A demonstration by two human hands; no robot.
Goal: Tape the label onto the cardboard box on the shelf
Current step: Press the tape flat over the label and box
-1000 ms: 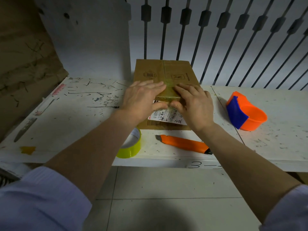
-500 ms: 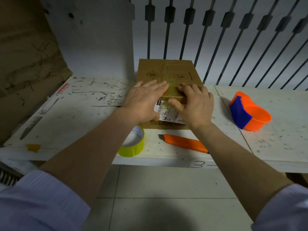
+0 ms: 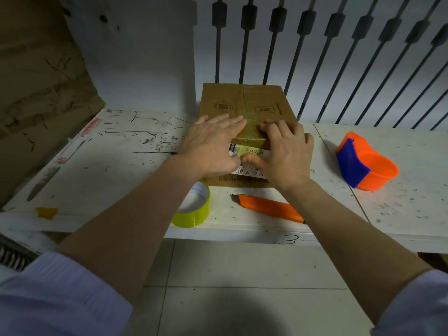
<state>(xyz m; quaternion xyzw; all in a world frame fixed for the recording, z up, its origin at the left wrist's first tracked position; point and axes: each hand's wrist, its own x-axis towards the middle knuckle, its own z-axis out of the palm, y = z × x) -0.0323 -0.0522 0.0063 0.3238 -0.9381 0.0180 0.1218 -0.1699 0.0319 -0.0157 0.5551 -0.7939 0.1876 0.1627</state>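
The cardboard box lies flat on the white shelf, pushed back toward the black bars. A white printed label sits on the near part of its top, and a glossy yellowish strip of tape already runs across the label's far edge. Both hands rest palm-down on the box: the left hand lies flat with fingers stretched out over the tape, and the right hand is spread beside it, thumb pressing on the label. Neither grips anything; they are open and pressing.

As I judge it, the first strip is on and is being smoothed down (the near edge of the label looks untaped, though the hands hide much of it). More tape may be needed there. The yellow tape roll and orange knife lie near the shelf's front edge, the orange-and-blue dispenser well to the right.
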